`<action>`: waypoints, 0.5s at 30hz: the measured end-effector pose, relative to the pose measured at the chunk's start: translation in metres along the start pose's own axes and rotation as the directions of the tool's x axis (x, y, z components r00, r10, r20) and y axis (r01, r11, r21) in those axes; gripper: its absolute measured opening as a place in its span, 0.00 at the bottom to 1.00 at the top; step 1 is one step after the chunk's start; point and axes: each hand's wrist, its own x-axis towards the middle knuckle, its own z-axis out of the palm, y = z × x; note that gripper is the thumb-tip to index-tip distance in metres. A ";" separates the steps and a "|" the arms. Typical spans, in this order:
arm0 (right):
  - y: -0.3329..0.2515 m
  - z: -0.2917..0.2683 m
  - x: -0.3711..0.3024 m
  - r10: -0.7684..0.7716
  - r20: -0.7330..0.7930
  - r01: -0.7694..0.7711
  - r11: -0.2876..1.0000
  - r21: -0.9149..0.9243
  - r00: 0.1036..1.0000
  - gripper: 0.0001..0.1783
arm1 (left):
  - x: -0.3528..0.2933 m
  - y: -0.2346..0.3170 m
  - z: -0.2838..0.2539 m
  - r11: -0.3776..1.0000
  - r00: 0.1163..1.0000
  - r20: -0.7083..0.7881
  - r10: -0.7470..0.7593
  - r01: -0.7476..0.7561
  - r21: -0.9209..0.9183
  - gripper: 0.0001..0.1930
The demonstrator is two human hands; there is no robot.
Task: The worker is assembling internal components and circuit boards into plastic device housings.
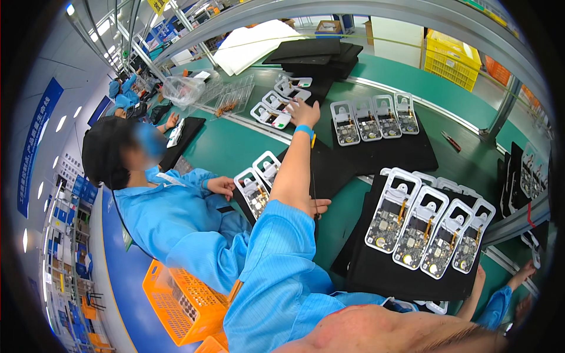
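Note:
My left hand (303, 115), with a blue band at the wrist, reaches far across the bench. Its fingers are spread beside a row of white device housings (272, 116); whether the fingertips touch one is unclear. At the lower right, my right hand (478, 279) is by the edge of a black foam sheet (382, 282), its fingers mostly hidden. That sheet carries several white housings (412, 240) with exposed circuit boards and orange flex cables. Another row of similar housings (368, 125) lies on black foam beyond it.
At left, a co-worker in blue (170, 206) sits by housings (253, 195); another hand (318, 207) shows behind my forearm. Tweezers (451, 142) lie on the green bench. Black sheets (315, 53), clear trays (235, 94), a metal post (506, 109) and an orange crate (176, 306) surround it.

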 end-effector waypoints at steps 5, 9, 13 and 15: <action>-0.005 0.004 0.007 -0.019 -0.015 0.018 1.000 -0.025 1.000 0.14 | 0.002 -0.032 0.033 0.978 0.956 0.231 -0.179 0.148 0.146 0.41; -0.008 0.017 0.002 -0.021 0.004 0.021 0.999 -0.046 1.000 0.14 | -0.007 -0.041 0.034 0.959 0.940 0.241 -0.242 0.194 0.205 0.41; -0.013 0.022 -0.001 -0.009 0.088 0.015 0.998 -0.065 0.996 0.14 | -0.017 -0.042 0.038 0.961 0.968 0.186 -0.169 0.119 0.251 0.42; -0.014 0.015 -0.002 -0.009 0.119 0.017 0.998 -0.067 0.993 0.14 | -0.022 -0.038 0.041 0.974 0.987 0.140 -0.083 0.050 0.222 0.43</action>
